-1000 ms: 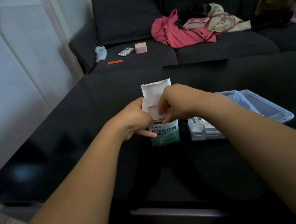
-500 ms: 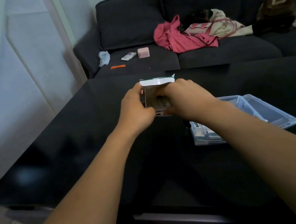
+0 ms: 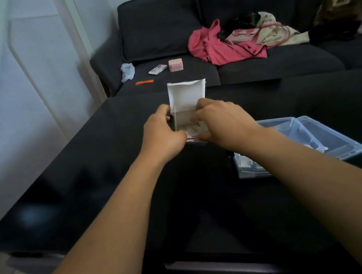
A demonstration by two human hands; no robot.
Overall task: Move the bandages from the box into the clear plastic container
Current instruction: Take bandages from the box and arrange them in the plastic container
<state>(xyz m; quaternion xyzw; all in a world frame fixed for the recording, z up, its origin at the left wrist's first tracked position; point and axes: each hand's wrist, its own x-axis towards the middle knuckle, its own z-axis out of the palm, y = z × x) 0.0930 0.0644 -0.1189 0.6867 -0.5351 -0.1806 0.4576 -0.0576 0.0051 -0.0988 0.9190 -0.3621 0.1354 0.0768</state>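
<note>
Bandages (image 3: 192, 130) (blurred) between 2 hands (image 3: 197, 126) inside open box (image 3: 187, 99)

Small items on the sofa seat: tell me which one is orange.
The thin flat orange strip, lying nearest the table edge. The others differ: a pink box, a white packet with blue and red marks, and a crumpled pale wad.

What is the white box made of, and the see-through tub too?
The bandage box looks like thin matte cardboard: its white flap stands folded along a crease. The clear plastic container looks like glossy, bluish, see-through plastic, since the dark table shows through it.
</note>
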